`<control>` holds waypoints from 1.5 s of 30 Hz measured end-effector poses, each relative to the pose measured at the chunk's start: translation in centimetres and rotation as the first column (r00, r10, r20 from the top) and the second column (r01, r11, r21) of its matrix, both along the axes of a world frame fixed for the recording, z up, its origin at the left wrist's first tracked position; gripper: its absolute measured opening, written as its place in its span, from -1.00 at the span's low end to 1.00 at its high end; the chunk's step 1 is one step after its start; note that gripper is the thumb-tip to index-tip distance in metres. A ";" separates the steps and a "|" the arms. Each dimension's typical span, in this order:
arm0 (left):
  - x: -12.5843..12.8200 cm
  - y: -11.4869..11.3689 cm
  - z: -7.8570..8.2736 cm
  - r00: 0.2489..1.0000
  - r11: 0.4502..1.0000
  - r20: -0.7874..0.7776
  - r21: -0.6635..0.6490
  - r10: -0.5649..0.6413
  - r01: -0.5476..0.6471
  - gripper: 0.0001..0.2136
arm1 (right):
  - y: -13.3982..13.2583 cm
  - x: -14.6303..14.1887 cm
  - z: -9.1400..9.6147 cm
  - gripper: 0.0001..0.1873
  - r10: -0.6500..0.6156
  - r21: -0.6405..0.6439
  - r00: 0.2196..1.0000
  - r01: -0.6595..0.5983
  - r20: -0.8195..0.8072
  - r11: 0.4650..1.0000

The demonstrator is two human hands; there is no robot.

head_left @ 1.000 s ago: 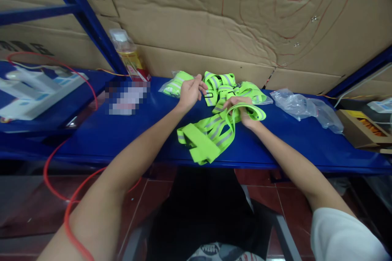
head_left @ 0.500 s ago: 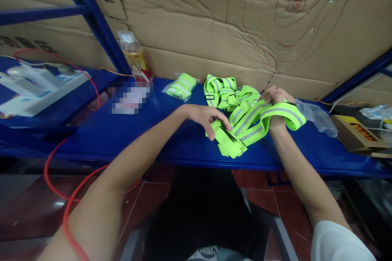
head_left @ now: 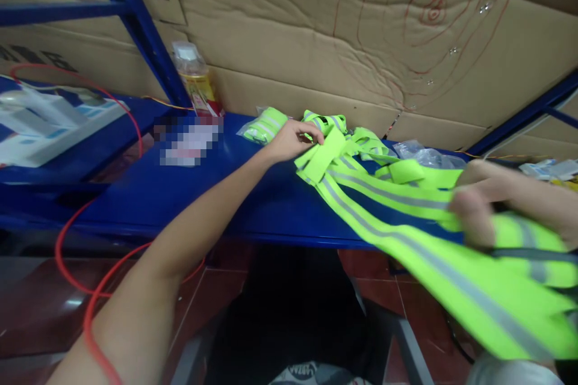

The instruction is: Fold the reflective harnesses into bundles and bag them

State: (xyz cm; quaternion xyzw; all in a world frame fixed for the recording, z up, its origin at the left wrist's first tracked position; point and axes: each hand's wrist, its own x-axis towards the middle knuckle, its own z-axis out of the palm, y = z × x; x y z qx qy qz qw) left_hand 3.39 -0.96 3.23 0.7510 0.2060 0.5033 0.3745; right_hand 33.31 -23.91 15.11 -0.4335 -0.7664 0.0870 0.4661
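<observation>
A neon-green reflective strap vest (head_left: 383, 198) with grey stripes stretches across the blue shelf top (head_left: 180, 192). My left hand (head_left: 293, 139) grips one end of it near the back of the shelf. My right hand (head_left: 478, 207), blurred and close to the camera at the right, is closed on the other end, pulling the straps taut between the hands. More folded green straps (head_left: 356, 135) lie in a pile behind the left hand. A bagged green strap bundle (head_left: 262, 126) sits just left of that hand.
A bottle with a yellow label (head_left: 195, 79) stands against the cardboard wall (head_left: 316, 30). Crumpled clear plastic bags (head_left: 424, 153) lie at the right. A white device (head_left: 49, 126) and red cable (head_left: 90, 289) are at the left. A blue upright (head_left: 135, 18) frames the shelf.
My right hand has pulled its end of the vest far right and toward me, unfolding the straps. My left hand moved back up the shelf holding the other end.
</observation>
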 end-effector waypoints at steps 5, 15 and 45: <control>0.3 0.6 -0.3 0.963 0.957 0.260 -0.291 0.073 0.005 -0.67 | -1.9 -0.4 -1.2 -0.40 0.640 -0.590 0.556 -0.299 0.531 0.750; 1.7 -1.4 -1.6 0.962 0.853 0.090 -0.447 -0.256 0.269 -0.55 | 10.7 -4.0 -3.6 -0.14 0.444 -0.150 0.837 -0.418 0.320 0.896; 0.0 1.8 -1.4 0.891 0.864 0.300 -0.473 0.342 -0.173 -0.46 | 20.9 -2.5 -12.0 -0.27 -0.150 -0.282 0.780 -0.035 -0.607 0.959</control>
